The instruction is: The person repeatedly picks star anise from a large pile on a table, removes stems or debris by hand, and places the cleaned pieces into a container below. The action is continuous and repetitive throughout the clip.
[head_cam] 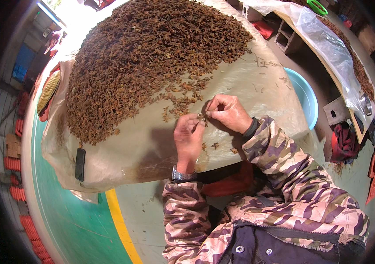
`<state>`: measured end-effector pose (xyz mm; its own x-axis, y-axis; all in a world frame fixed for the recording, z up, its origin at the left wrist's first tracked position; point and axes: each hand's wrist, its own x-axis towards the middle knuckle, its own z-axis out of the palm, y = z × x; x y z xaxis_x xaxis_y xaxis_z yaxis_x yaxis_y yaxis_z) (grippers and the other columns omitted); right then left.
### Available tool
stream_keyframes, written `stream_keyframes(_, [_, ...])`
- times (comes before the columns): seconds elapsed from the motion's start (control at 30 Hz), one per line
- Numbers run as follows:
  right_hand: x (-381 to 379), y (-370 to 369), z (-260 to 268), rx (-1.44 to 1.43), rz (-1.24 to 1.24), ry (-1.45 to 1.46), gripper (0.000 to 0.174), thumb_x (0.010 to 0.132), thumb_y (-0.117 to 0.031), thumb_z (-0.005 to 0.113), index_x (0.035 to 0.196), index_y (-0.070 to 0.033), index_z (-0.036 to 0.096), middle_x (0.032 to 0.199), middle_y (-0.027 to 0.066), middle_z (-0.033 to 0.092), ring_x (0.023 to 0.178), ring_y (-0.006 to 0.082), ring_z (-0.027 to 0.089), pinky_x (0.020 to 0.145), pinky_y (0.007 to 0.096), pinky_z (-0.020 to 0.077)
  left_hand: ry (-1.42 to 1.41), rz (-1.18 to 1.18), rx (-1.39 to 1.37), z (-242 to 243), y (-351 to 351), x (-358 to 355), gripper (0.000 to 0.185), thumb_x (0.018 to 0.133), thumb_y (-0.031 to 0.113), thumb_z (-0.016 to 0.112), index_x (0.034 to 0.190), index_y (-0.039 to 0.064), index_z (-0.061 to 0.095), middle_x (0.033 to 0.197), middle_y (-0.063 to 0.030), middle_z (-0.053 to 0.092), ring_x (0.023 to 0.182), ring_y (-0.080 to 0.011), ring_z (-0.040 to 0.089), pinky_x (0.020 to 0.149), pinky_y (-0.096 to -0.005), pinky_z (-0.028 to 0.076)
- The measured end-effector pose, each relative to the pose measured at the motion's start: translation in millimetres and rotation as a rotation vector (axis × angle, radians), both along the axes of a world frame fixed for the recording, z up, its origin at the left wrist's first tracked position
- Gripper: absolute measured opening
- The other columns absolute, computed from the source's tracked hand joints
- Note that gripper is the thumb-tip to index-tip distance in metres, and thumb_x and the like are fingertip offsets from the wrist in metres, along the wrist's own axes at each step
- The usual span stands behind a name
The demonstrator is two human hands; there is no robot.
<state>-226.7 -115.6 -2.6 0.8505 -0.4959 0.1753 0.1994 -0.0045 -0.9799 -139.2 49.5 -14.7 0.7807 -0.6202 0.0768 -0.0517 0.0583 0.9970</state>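
Observation:
A large heap of dried star anise [154, 46] lies on a plastic-sheeted table [147, 145]. My left hand [189, 138], with a metal-banded watch [184, 174] at the wrist, pinches a star anise pod [202, 117] between thumb and fingers. Just to the right, my right hand [228, 112] has thumb and forefinger pressed together close to that pod; whether anything sits between those fingertips is hidden. A thin trail of loose pods [180, 99] runs from the heap towards my hands. Several single pods, one of them a star anise [215, 145], rest near the table's front edge.
A black phone [80, 164] lies at the sheet's left edge. Beyond the right edge stands a light blue basin [303, 95]. Another plastic-covered table [326, 49] with more star anise is farther right, beside concrete blocks [336, 110]. A yellow line [121, 224] crosses the floor.

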Motion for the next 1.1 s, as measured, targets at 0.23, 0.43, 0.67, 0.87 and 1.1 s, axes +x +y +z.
stream_keyframes(0.23, [-5, -5, 7, 0.047, 0.048, -0.011, 0.011, 0.089, 0.006, 0.075, 0.085, -0.001, 0.067, 0.093, 0.0072, 0.075, 0.084, 0.0103, 0.067, 0.075, 0.0274, 0.0566, -0.167, -0.036, 0.013, 2, 3, -1, 0.035, 0.094, -0.004, 0.073, 0.127, 0.003, 0.065, 0.099, -0.0010, 0.069, 0.082, -0.0062, 0.062, 0.072, -0.0229, 0.052])
stream_keyframes(0.43, [-6, 4, 17, 0.087, 0.082, -0.039, 0.012, 0.086, 0.006, 0.078, 0.083, -0.002, 0.069, 0.091, 0.0065, 0.074, 0.081, 0.0101, 0.067, 0.071, 0.0274, 0.0563, -0.020, -0.022, -0.002, 14, -1, -5, 0.033, 0.100, 0.004, 0.074, 0.132, -0.001, 0.067, 0.100, -0.0018, 0.073, 0.087, -0.0078, 0.065, 0.077, -0.0243, 0.054])
stream_keyframes(0.67, [-11, 4, 19, 0.015, 0.147, -0.054, 0.012, 0.092, 0.007, 0.074, 0.087, -0.002, 0.068, 0.099, 0.0082, 0.075, 0.089, 0.0123, 0.069, 0.079, 0.0278, 0.0566, 0.128, -0.132, -0.166, 18, 6, 3, 0.018, 0.106, 0.008, 0.068, 0.119, -0.002, 0.074, 0.100, -0.0030, 0.073, 0.089, -0.0091, 0.065, 0.081, -0.0251, 0.054])
stream_keyframes(0.87, [-7, 11, 16, -0.191, 0.012, -0.124, 0.010, 0.087, 0.007, 0.071, 0.083, -0.001, 0.066, 0.086, 0.0069, 0.071, 0.083, 0.0140, 0.067, 0.075, 0.0303, 0.0558, 0.349, -0.198, -0.306, 27, 8, 3, 0.019, 0.107, 0.013, 0.067, 0.119, 0.000, 0.075, 0.086, 0.0010, 0.065, 0.073, -0.0061, 0.052, 0.066, -0.0221, 0.042])
stream_keyframes(1.1, [-33, -56, 27, -0.782, -0.482, 0.169, 0.010, 0.085, -0.001, 0.066, 0.093, -0.001, 0.072, 0.093, 0.0169, 0.073, 0.089, 0.0356, 0.071, 0.081, 0.0410, 0.0578, 0.014, -0.040, -0.093, 27, 25, 13, 0.012, 0.105, 0.007, 0.063, 0.110, 0.001, 0.073, 0.083, 0.0025, 0.064, 0.073, -0.0075, 0.057, 0.066, -0.0238, 0.046])
